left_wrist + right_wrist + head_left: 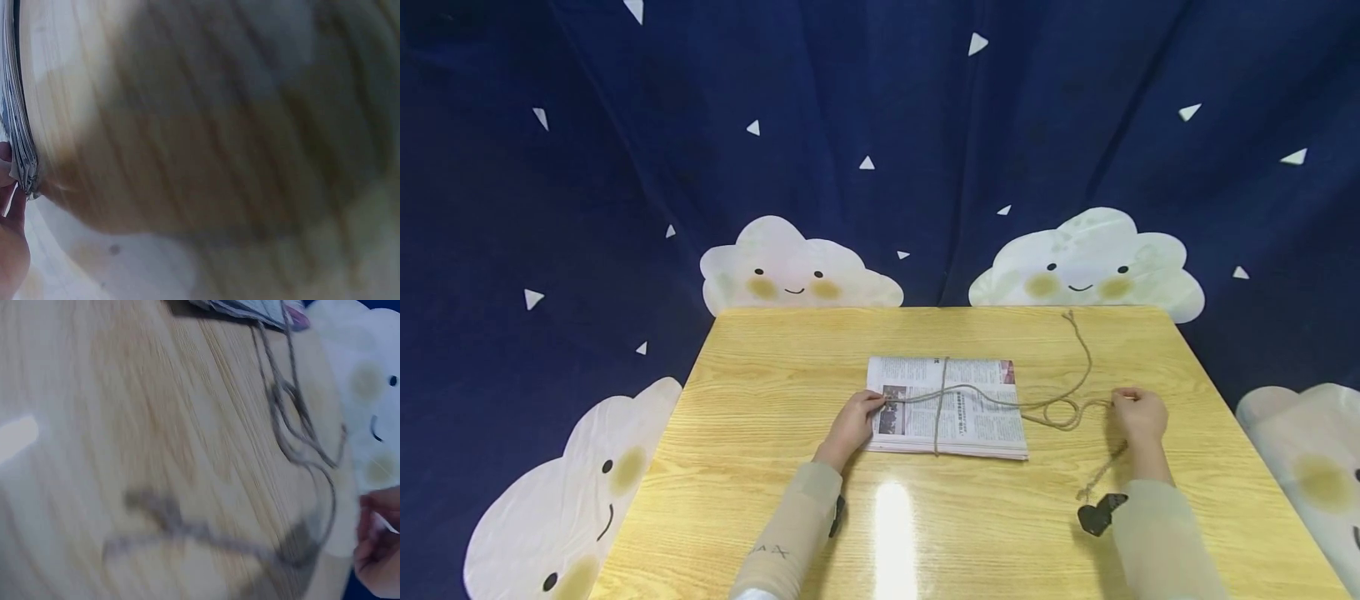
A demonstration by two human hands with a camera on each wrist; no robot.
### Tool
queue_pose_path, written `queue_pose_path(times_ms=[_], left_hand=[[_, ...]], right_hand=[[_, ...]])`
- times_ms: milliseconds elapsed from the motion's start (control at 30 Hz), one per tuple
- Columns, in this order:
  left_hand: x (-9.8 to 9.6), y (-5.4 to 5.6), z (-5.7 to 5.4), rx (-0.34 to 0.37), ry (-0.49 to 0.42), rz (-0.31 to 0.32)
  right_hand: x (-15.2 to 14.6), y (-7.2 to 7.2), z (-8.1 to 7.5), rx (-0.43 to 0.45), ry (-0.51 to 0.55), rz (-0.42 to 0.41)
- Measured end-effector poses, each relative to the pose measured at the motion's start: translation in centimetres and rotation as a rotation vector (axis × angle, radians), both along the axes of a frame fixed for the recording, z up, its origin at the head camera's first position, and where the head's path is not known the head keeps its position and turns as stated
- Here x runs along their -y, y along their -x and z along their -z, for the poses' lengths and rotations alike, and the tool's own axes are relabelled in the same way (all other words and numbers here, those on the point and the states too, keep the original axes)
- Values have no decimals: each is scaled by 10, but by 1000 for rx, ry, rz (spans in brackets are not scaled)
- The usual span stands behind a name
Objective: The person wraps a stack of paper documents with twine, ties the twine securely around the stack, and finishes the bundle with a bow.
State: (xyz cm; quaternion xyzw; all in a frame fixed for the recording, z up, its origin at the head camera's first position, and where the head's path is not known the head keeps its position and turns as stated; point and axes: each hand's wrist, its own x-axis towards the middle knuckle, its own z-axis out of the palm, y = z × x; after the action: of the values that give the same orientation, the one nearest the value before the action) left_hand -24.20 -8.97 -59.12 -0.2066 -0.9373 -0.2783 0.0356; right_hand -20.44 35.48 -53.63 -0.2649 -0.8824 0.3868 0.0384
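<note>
Pale sleeves foremost, left fingers grip folded, printed newspapers crossed by brown twine, which right fingers pinch.

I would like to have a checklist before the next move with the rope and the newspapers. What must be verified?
1. Newspaper stack flat on the table: ok.
2. Rope across the stack's top: ok.
3. Left hand pinching the stack's left edge: ok.
4. Right hand gripping the rope: cannot tell, the contact is unclear.
5. Rope straight at the stack's right: not ok, it curls there.
</note>
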Motion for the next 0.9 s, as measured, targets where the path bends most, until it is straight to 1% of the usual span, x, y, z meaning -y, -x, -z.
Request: queue_pose_path(times_ms=[67,100,167,200,267,333,400,433,500,567,600,667,767,833,900], left_hand=[[0,0,0,3,2,-5],[0,0,0,3,4,-6],[0,-1,0,4,10,-7],[0,-1,0,9,9,-10],[1,-1,0,16,10,-15],[1,-1,-1,23,9,-19],[2,-2,-1,31,10,-23],[2,-2,-1,35,11,-25],[2,-2,-2,41,14,-28],[1,-2,-2,42,17,-30],[1,-2,-2,36,18,-27],[1,-2,-2,31,20,-21],[0,-2,-2,19,24,-13],[0,-2,-1,20,28,-13],[-1,-2,-1,27,32,-20]], right_hand=[[-9,-11,-4,70,-50,-135],[-13,-17,-5,102,-49,-205],[-21,-27,-5,131,-60,-349],[-24,-32,-4,122,-75,-425],[-26,-41,1,78,-101,-572],[-25,-49,5,28,-122,-694],[-20,-56,10,-9,-141,-790],[-18,-60,13,-5,-140,-819],[-13,-67,19,-9,-141,-843],[-10,-72,26,-37,-156,-847],[-9,-74,29,-68,-179,-850],[-6,-79,37,-153,-268,-838],[1,-83,40,-244,-336,-803],[9,-83,36,-280,-314,-776],[18,-79,28,-292,-245,-760]])
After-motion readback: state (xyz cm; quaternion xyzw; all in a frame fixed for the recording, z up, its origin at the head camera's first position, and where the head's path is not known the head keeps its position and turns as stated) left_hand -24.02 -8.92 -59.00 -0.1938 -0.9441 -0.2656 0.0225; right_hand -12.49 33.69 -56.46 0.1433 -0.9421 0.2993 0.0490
